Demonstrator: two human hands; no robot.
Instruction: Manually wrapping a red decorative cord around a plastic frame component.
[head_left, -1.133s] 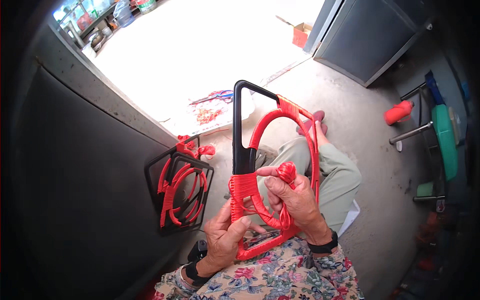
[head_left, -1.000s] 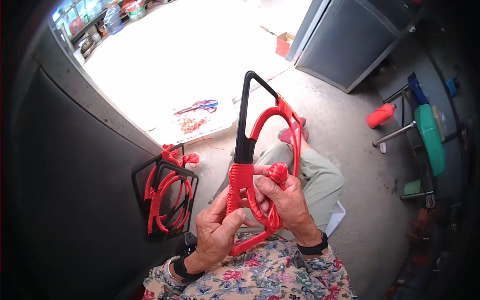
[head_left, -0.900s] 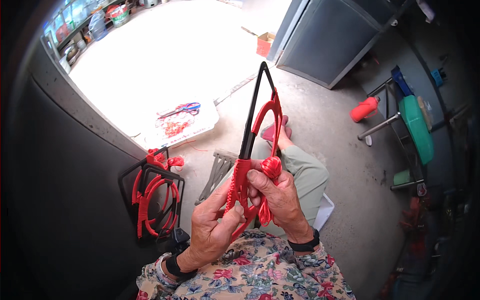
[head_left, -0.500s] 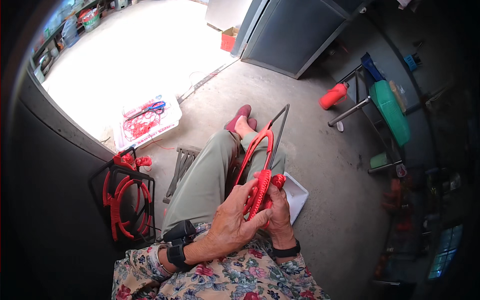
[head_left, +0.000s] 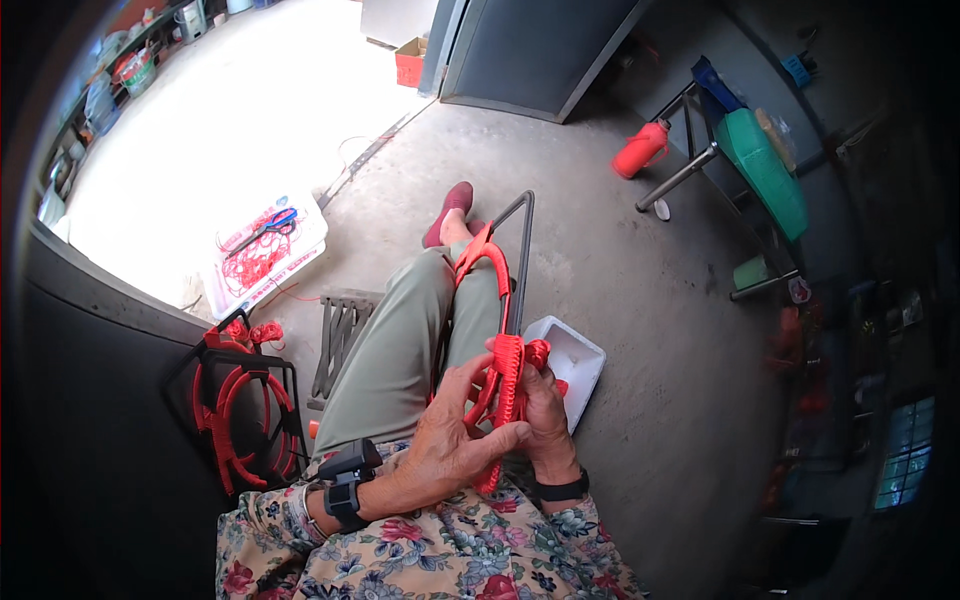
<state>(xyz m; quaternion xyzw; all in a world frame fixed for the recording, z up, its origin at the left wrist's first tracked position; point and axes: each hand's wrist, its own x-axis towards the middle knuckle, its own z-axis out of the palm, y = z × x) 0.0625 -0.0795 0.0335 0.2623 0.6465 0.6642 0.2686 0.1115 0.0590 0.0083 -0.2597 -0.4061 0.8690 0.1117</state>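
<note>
Over my lap I hold a dark metal wire frame (head_left: 527, 235) with a red ring set in it, its near side bound tightly with red cord (head_left: 509, 375). My right hand (head_left: 545, 425) is closed around the far side of the bound stretch, beside a small bundle of red cord (head_left: 537, 352). From the left, my left hand (head_left: 445, 430) grips the same ring, fingertips and thumb against the binding. Part of the ring and some right fingers are hidden behind the binding.
Similar red-and-black frames (head_left: 245, 400) lean by the dark panel at left. A white tray (head_left: 311, 245) holds red cord and blue-handled scissors (head_left: 265, 232). Near my knees are a slatted stool (head_left: 340, 345) and a white box (head_left: 597, 372). A red thermos (head_left: 640, 150) stands by a table.
The whole view has shifted, so surroundings sit further left. The frame is more upright in view, with its binding more edge-on. Both hands keep hold of it.
</note>
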